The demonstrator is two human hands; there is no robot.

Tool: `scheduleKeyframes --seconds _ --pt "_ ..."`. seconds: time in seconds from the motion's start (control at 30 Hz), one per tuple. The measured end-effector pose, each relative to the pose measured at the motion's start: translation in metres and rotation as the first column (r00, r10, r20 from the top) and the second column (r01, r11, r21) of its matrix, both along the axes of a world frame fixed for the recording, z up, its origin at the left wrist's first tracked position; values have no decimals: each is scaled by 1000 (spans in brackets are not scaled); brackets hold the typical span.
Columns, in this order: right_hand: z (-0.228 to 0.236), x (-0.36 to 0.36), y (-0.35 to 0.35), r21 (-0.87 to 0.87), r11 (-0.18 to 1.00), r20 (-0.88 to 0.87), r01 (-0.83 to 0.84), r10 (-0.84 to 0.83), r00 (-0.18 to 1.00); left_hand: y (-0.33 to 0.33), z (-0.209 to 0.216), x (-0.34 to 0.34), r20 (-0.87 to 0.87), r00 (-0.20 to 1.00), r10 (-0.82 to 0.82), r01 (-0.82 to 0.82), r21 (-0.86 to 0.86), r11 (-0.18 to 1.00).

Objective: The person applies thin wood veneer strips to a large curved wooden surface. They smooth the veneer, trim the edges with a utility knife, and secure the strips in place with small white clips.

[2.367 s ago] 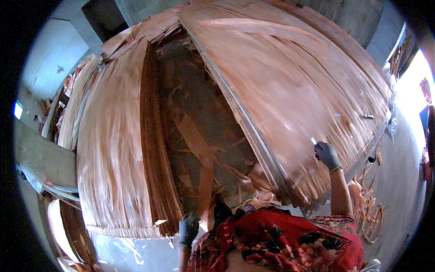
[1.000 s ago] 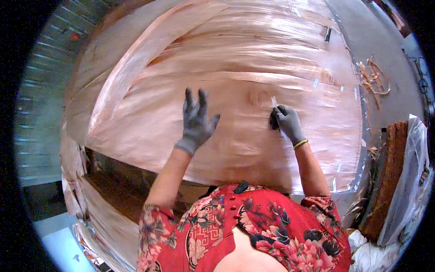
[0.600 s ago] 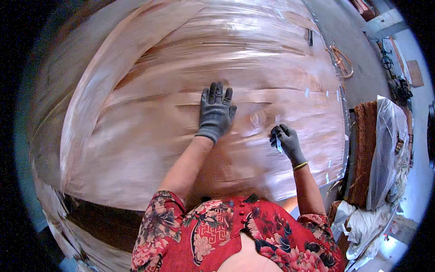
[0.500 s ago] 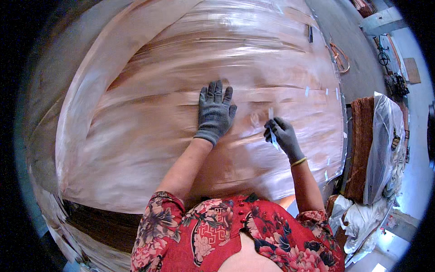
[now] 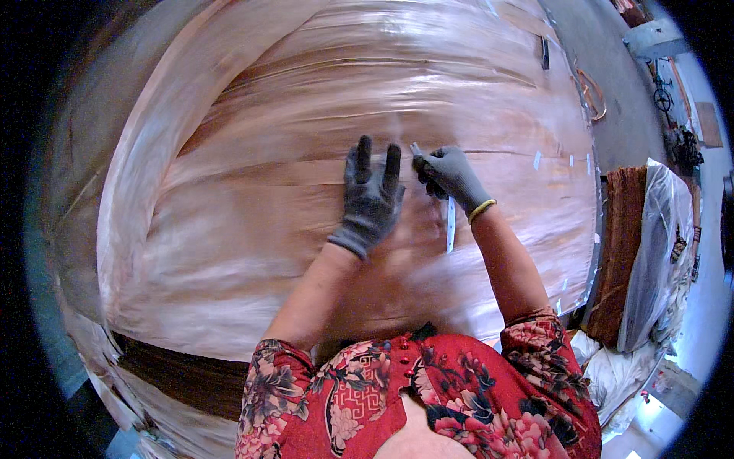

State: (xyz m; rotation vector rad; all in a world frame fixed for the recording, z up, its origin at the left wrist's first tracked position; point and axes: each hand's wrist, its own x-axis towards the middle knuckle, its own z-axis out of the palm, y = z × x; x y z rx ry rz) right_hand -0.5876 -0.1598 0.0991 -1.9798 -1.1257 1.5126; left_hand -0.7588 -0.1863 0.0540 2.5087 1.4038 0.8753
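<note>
A broad, pinkish-brown thin sheet that looks like wood veneer (image 5: 252,222) spreads in front of me, with creases and a split running across it. My left hand (image 5: 371,197), in a grey glove with dark fingertips, is over the middle of the sheet, two fingers stretched out and apart, holding nothing. Just to its right, my right hand (image 5: 453,174), also gloved, pinches a narrow pale strip of tape (image 5: 450,229). One end of the strip pokes out past the fingertips toward my left hand; the rest hangs below the palm.
Short pale tape pieces (image 5: 537,161) dot the sheet's right part. A small black object (image 5: 544,53) lies near its far right edge. A stack of brown sheets (image 5: 623,252) under clear plastic (image 5: 659,249) stands at right. A curled layer (image 5: 145,145) lies along the left.
My right hand has moved left and farther away with the tape, close to my left hand. My left hand's fingers have lifted from lying flat, two now pointing up.
</note>
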Motion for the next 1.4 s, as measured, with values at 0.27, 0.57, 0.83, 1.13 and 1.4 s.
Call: scheduleKeyframes --seconds 0.27,0.57,0.83,1.13,1.4 --pt "-1 2 -24 127 983 200 -132 105 974 15 5 15 -230 959 -163 137 -127 982" --pt "-20 -24 -90 401 910 281 -102 -17 959 17 -4 23 -213 967 -138 125 -74 989" --pt "-11 22 -71 311 950 37 -13 2 999 16 -3 18 -155 966 -206 206 -16 978" --pt "-17 28 -51 209 964 445 -167 59 894 14 -9 13 -281 947 -157 177 50 983" --pt "-13 40 -53 89 960 495 -267 190 848 -12 -3 38 -215 933 -288 284 -50 958"
